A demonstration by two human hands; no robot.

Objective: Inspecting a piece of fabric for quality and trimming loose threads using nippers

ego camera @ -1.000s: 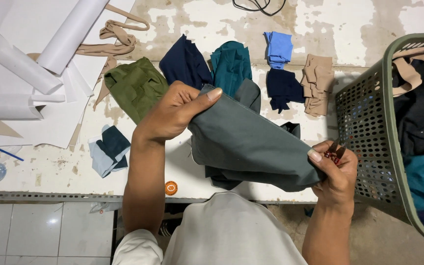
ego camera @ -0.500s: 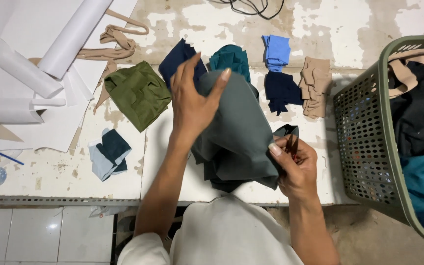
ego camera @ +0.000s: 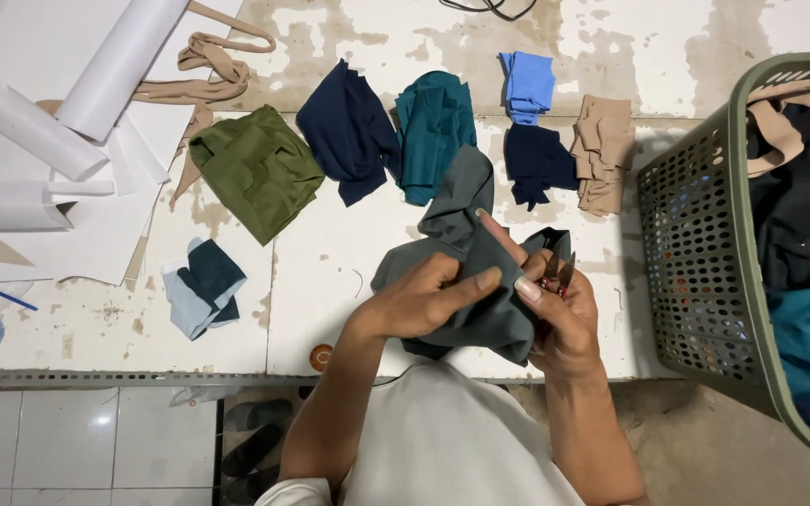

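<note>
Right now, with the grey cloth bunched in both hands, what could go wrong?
The right hand holds small snips against the grey cloth, close to the left hand; a slip might nick a finger or the fabric. The cloth's loose end drapes toward the teal pile and could drag it out of order.

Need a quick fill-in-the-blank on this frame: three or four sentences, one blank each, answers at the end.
1. Both hands hold a grey-green cloth above the ____ table.
2. The right hand also holds small ____ beside the cloth.
3. The perforated basket of clothes stands at the person's ____ side.
4. The left hand pinches the cloth; the folded piece left of the navy one is olive ____.

Missing words: white; scissors; right; green
</note>
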